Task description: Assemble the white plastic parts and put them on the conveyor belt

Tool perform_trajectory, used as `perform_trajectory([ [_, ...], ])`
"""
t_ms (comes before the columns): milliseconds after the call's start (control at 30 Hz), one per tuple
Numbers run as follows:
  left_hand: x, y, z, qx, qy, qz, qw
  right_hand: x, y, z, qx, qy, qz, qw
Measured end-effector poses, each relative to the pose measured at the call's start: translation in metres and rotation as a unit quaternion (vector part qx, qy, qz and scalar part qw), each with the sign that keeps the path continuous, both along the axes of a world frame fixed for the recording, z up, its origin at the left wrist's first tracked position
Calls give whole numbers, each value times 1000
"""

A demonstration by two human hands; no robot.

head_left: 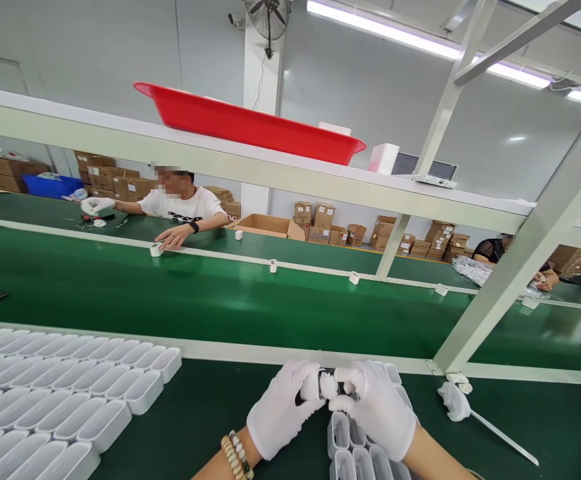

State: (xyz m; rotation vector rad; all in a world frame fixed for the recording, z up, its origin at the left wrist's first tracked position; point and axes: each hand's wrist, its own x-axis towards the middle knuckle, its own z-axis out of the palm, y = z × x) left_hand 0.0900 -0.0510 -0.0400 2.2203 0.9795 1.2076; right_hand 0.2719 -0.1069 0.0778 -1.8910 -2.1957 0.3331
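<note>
In white gloves, both of my hands meet above the front bench. My left hand [286,408] is closed on the left side of a small white and black piece [328,385]. My right hand [377,408] pinches the same piece from the right; fingers hide much of it. Under and beside my right hand stand white open-topped plastic housings [339,432] in a tight group, partly covered by the glove. More white plastic housings [104,424] fill rows at the left of the bench.
A green conveyor belt [210,287] runs beyond the bench. Across it, a co-worker [190,203] touches a small white part [156,249]. A slanted post [515,247] rises at right, near a white stick [504,437]. Overhead, a shelf [250,165] carries a red tray [250,127].
</note>
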Motion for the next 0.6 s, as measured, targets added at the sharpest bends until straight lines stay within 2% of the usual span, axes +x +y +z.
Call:
perform_trajectory([
  [233,1,-2,4,-6,-20,-6,1000,5,-5,5,0,-9,32,999],
  [333,0,-3,5,-16,-23,-8,1000,5,-5,2,-17,-53,56,997],
  [433,0,-3,3,-21,-25,-2,999,2,-5,-4,-70,-84,70,992],
  [600,0,-3,0,-17,-42,-7,999,2,-4,-11,-66,-56,107,990],
])
